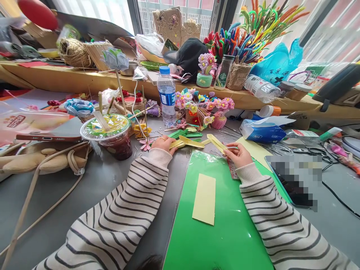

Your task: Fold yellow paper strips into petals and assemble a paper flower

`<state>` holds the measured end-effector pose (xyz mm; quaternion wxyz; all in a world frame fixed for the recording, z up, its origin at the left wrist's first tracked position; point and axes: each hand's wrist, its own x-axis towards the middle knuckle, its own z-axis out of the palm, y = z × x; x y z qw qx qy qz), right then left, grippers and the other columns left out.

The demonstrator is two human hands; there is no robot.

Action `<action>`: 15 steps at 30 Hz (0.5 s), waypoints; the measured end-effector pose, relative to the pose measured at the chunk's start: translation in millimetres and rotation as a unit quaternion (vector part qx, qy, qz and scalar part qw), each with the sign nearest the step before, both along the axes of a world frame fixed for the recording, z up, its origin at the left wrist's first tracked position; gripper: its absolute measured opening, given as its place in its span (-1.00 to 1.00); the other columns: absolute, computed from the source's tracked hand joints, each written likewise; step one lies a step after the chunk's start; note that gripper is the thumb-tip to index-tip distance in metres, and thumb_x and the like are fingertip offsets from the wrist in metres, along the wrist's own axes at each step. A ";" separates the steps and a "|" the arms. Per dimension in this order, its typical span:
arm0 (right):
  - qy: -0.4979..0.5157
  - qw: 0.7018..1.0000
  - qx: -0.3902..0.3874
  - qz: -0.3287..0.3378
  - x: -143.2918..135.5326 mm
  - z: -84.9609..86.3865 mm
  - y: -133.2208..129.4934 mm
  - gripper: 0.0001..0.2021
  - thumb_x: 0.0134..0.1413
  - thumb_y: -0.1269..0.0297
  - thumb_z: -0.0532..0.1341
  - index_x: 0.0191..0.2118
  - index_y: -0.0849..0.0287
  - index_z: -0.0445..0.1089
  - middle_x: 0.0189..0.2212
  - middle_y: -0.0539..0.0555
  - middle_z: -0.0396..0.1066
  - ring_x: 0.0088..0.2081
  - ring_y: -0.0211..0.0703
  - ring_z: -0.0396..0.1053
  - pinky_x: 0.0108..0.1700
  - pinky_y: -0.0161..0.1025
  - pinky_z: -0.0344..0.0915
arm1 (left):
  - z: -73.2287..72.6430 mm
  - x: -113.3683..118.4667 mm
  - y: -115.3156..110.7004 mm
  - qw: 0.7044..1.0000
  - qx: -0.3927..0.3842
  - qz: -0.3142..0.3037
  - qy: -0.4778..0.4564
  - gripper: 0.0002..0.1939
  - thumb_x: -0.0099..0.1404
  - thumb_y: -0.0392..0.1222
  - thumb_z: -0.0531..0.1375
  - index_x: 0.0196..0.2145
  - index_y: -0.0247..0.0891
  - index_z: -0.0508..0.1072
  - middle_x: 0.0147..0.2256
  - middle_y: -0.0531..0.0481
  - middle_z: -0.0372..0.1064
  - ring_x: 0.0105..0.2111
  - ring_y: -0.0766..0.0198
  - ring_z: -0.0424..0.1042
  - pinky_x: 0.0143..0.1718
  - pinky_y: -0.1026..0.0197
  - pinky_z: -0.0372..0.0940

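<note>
Surface (pixel 107 202), grey and smooth, carries a glossy green rectangular sheet (pixel 225 240). A flat pale-yellow paper rectangle (pixel 204 198) lies on it. Right hand (pixel 240 154) pinches a folded yellow paper strip (pixel 216 143) near the sheet's far edge; left hand (pixel 163 144) touches similar folded strips (pixel 191 141), its grip cannot be determined.

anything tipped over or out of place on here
A bottle lies on its side on the ledge, toward the right, odd beside the upright blue-capped bottle. I see no spill.
</note>
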<state>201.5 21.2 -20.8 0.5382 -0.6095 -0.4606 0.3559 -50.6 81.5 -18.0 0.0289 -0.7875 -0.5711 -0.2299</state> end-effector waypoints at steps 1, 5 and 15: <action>0.007 1.000 -0.007 0.009 -0.1 -0.3 -0.1 -0.68 -0.34 0.20 0.24 -0.39 0.19 0.18 -0.55 0.01 0.33 -0.54 -0.26 0.35 -0.52 -0.33 0.32 | -0.4 -1.2 0.7 1.000 0.011 0.009 -0.012 -0.76 -0.01 -0.13 0.12 -0.34 -0.20 0.40 -0.38 -0.05 0.33 -0.34 0.16 0.28 -0.32 0.16 0.16; 0.015 0.999 -0.010 0.037 -1.0 -2.5 -0.5 -0.66 -0.31 0.23 0.23 -0.32 0.20 0.17 -0.43 0.08 0.32 -0.41 -0.17 0.38 -0.46 -0.27 0.37 | 4.4 -0.8 -2.2 0.993 0.078 0.010 -0.085 -0.71 0.01 -0.09 0.11 -0.28 -0.22 0.38 -0.32 -0.08 0.32 -0.30 0.16 0.28 -0.28 0.16 0.16; -0.026 0.999 -0.007 0.045 0.5 -7.1 0.0 -0.63 -0.29 0.21 0.22 -0.27 0.21 0.18 -0.48 0.04 0.28 -0.44 -0.17 0.37 -0.44 -0.20 0.40 | 13.6 50.4 -57.1 0.918 -0.183 -0.344 -0.073 -0.45 -0.15 0.10 0.16 -0.20 -0.25 0.32 -0.27 -0.11 0.26 -0.29 0.18 0.26 -0.27 0.14 0.18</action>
